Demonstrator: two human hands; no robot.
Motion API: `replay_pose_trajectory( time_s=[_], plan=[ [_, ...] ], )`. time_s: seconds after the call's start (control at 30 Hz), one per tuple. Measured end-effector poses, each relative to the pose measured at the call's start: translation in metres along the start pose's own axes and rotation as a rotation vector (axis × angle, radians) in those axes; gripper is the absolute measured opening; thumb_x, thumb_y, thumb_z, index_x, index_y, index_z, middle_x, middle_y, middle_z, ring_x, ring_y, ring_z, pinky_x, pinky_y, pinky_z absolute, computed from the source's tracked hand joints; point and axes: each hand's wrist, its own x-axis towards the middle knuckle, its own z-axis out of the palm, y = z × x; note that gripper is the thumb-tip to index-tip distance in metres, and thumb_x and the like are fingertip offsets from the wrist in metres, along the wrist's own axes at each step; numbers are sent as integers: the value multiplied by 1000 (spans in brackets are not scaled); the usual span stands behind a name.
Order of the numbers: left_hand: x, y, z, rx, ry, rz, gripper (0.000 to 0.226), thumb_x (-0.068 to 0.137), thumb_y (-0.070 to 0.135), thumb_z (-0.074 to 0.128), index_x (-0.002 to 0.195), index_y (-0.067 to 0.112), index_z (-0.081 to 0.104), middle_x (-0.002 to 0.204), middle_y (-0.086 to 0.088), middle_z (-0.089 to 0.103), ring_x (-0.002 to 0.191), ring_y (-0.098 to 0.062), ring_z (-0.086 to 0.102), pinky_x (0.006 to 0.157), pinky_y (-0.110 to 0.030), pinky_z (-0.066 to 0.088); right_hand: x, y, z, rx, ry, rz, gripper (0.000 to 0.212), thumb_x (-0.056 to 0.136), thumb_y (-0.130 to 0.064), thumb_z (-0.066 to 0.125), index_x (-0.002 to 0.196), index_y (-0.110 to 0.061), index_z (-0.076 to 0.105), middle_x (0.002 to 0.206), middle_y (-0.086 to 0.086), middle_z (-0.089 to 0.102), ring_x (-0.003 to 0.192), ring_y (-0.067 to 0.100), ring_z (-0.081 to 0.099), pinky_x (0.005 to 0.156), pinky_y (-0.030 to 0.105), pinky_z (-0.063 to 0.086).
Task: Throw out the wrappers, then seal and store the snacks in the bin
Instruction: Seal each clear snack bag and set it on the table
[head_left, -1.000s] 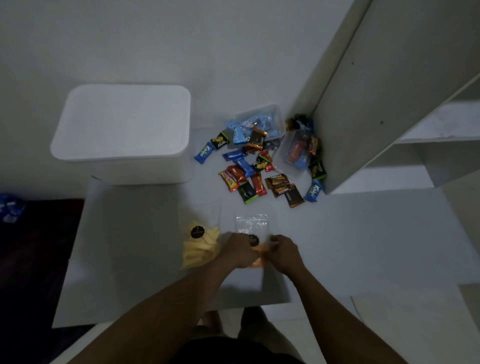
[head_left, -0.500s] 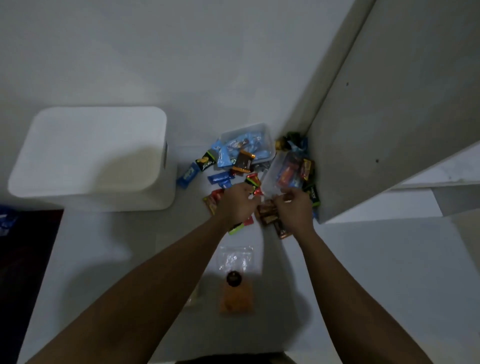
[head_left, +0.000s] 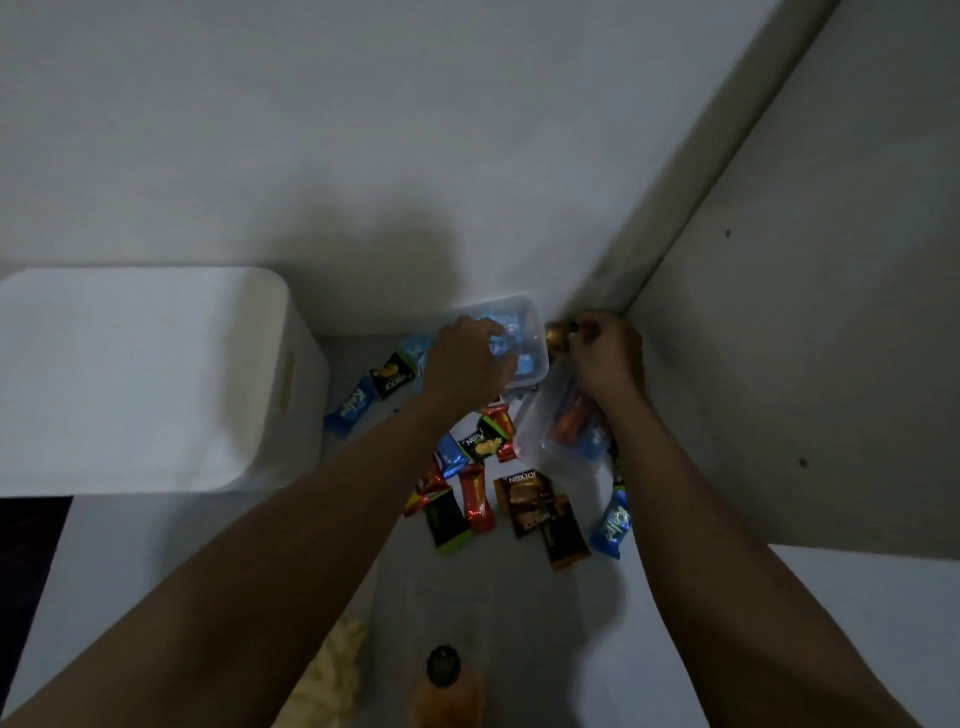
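Observation:
Several small snack packs (head_left: 480, 493) in red, blue, black and brown lie scattered on the white table (head_left: 779, 623). At the back stands a clear plastic tub (head_left: 532, 343) with blue packs inside. My left hand (head_left: 467, 364) reaches over the tub with its fingers curled down onto the blue packs; its grip is hidden. My right hand (head_left: 608, 358) pinches a gold-and-dark wrapper (head_left: 557, 332) in the corner beside the tub. Under that wrist lies a clear zip bag (head_left: 550, 436) holding red and blue snacks.
A white lidded bin (head_left: 140, 374) stands at the left. A grey cabinet panel (head_left: 805, 312) walls off the right side. Near the front edge lie a zip bag with orange contents (head_left: 447, 691) and a bag of yellow chips (head_left: 337, 670).
Both hands left the zip bag at the front edge and moved back over the snack pile. The left now reaches the tub, the right the corner wrapper. The view tilted forward.

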Motion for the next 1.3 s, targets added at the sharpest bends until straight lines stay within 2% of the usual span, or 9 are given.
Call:
replay_pose_trajectory(
  time_s=[0.13, 0.33, 0.57, 0.7, 0.83, 0.93, 1.13, 1.2, 1.3],
  plan=[
    [19, -8, 10, 131, -9, 239, 31, 75, 34, 71, 101, 16, 69, 101, -6, 65, 89, -27, 62, 75, -44, 55, 25, 4, 28, -190, -143, -4, 17, 85, -32, 55, 70, -28, 61, 88, -1, 67, 94, 30, 61, 87, 35, 49],
    [11, -41, 29, 217, -111, 267, 66, 81, 44, 73, 137, 17, 52, 150, -11, 41, 138, -36, 35, 107, -53, 39, 30, 7, 40, -572, -281, -161, 29, 89, -37, 63, 117, -29, 67, 131, 10, 56, 125, 41, 38, 107, 53, 30],
    [-9, -82, 28, 357, -127, -9, 70, 83, 66, 58, 140, 27, 45, 157, -3, 29, 146, -31, 19, 112, -64, 25, 17, 18, 57, -917, -332, -316, 71, 80, -50, 68, 141, -20, 46, 148, 10, 35, 133, 34, 32, 108, 59, 28],
    [-8, -81, 31, 368, -71, -42, 67, 84, 64, 57, 139, 25, 48, 155, -5, 31, 146, -32, 20, 114, -64, 18, 13, 19, 59, -938, -236, -317, 78, 79, -55, 66, 142, -17, 42, 146, 14, 38, 133, 35, 34, 108, 61, 30],
    [4, -47, 38, 470, -37, 215, 59, 82, 49, 65, 133, 22, 53, 141, -5, 49, 135, -29, 37, 107, -60, 29, 6, 23, 55, -845, -237, -237, 85, 76, -60, 67, 145, -20, 38, 149, 13, 31, 138, 38, 27, 110, 62, 24],
    [20, -26, 55, 541, -176, 239, 72, 78, 44, 69, 140, 16, 46, 143, -6, 46, 135, -28, 35, 109, -60, 25, 0, 26, 55, -793, -292, -209, 73, 87, -46, 62, 150, -25, 32, 157, 12, 20, 144, 38, 18, 114, 64, 18],
    [47, -21, 74, 639, -256, 106, 107, 69, 35, 78, 151, 4, 17, 141, -12, 50, 129, -34, 45, 110, -67, 17, 4, 37, 60, -785, -326, -213, 82, 80, -60, 65, 148, -29, 33, 157, 9, 22, 145, 35, 16, 113, 66, 15],
    [51, -17, 73, 687, -269, 82, 110, 64, 40, 80, 149, 4, 21, 136, -11, 54, 126, -35, 47, 110, -68, 15, 7, 37, 61, -759, -322, -214, 79, 79, -58, 67, 146, -30, 36, 156, 7, 25, 144, 34, 18, 113, 66, 15],
    [52, -10, 68, 751, -351, 37, 77, 68, 47, 74, 133, 15, 49, 128, -8, 57, 125, -32, 46, 112, -64, 15, 10, 42, 65, -665, -306, -202, 82, 76, -57, 70, 146, -32, 35, 156, 5, 27, 143, 34, 21, 112, 68, 19]
  ],
)
